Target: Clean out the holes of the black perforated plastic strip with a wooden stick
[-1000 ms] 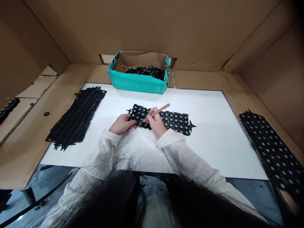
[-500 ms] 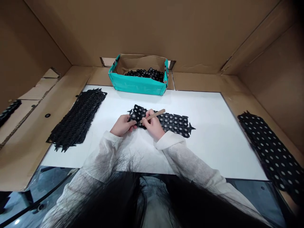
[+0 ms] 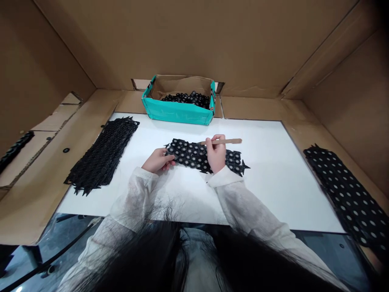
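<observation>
A black perforated sheet studded with small grey round inserts lies in the middle of a white mat. My left hand pinches the sheet's left end. My right hand rests on the sheet's middle and grips a thin wooden stick, which lies nearly level and points right.
A teal-taped cardboard box holding several small black rings stands at the mat's far edge. A stack of black emptied sheets lies at the left. Black sheets with inserts lie at the right. Cardboard walls enclose the bench.
My right hand has slid rightward along the sheet from its left end to its middle, and the stick has swung from slanted to nearly level. The left hand has stayed put.
</observation>
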The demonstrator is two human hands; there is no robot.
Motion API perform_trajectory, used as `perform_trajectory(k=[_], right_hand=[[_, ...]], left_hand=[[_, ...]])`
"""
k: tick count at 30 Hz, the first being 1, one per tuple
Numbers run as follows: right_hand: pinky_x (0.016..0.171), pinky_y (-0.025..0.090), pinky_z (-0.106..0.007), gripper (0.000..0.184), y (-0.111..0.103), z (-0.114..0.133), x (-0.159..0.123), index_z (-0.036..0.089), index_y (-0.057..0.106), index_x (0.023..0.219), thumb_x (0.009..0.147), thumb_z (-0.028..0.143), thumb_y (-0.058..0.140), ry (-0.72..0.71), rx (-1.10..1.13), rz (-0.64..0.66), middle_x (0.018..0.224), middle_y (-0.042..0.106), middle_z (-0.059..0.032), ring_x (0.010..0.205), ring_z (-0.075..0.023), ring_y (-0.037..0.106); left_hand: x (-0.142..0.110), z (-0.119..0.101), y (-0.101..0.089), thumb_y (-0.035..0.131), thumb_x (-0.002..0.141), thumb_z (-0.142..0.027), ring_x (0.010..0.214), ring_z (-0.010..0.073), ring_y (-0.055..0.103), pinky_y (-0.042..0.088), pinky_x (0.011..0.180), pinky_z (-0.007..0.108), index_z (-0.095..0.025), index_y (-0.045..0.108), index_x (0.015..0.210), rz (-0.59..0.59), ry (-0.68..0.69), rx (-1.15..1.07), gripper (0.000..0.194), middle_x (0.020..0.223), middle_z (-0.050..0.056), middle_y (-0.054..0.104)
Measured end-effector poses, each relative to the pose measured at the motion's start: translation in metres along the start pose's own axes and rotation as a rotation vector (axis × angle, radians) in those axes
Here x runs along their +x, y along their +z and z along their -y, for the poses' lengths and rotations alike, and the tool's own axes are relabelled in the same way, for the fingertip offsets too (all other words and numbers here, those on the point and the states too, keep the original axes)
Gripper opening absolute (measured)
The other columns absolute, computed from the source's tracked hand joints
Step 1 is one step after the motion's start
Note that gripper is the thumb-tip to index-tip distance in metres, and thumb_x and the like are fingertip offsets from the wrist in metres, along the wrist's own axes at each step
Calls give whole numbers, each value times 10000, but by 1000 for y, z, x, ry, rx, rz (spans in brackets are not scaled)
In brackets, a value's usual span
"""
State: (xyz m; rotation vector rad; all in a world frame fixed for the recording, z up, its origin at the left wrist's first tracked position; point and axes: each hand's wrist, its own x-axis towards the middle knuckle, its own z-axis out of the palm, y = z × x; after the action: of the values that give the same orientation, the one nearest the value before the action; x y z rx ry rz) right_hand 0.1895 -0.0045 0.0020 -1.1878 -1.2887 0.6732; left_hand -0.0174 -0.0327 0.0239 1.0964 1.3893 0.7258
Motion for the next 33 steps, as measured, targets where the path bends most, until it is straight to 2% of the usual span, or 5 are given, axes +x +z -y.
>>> perform_trajectory(k=[4, 9, 18, 25, 33], right_hand=[[723, 360, -337, 157, -42, 4, -1, 214, 484, 804, 910, 307, 416, -379, -584, 102, 754, 543, -39, 721, -181, 472], [720, 363, -347, 214, -68, -1, -16, 186, 578, 859, 922, 232, 379, -476, -853, 248, 795, 581, -77, 784, -212, 478], [766, 431, -364, 102, -54, 3, -33, 186, 561, 896, 855, 165, 470, -418, -568, 325, 875, 623, -82, 841, -217, 534], [640, 464, -290, 104, -6, 15, -31, 222, 453, 818, 827, 310, 509, 177, 176, 165, 687, 562, 25, 629, -128, 571], [648, 437, -283, 146, 18, 8, -21, 205, 503, 727, 752, 324, 583, 215, 146, 279, 687, 570, 15, 654, -131, 562]], left_hand=[[2, 2, 0, 564, 773, -138, 328, 68, 453, 279, 312, 195, -170, 431, 727, 9, 10, 1, 144, 538, -1, 611], [2, 1, 1, 533, 786, -116, 335, 75, 460, 289, 310, 200, -169, 428, 731, 19, 7, 23, 130, 525, -2, 600], [2, 4, 4, 506, 823, -242, 346, 93, 465, 286, 346, 220, -186, 427, 729, -23, 60, 148, 135, 552, 1, 607], [6, 5, 7, 566, 779, -359, 483, 111, 481, 327, 507, 223, -193, 417, 606, -348, 299, 485, 282, 499, -27, 508], [10, 2, 1, 539, 794, -406, 308, 117, 427, 293, 369, 224, -219, 376, 649, -138, 147, 344, 287, 374, -44, 491]])
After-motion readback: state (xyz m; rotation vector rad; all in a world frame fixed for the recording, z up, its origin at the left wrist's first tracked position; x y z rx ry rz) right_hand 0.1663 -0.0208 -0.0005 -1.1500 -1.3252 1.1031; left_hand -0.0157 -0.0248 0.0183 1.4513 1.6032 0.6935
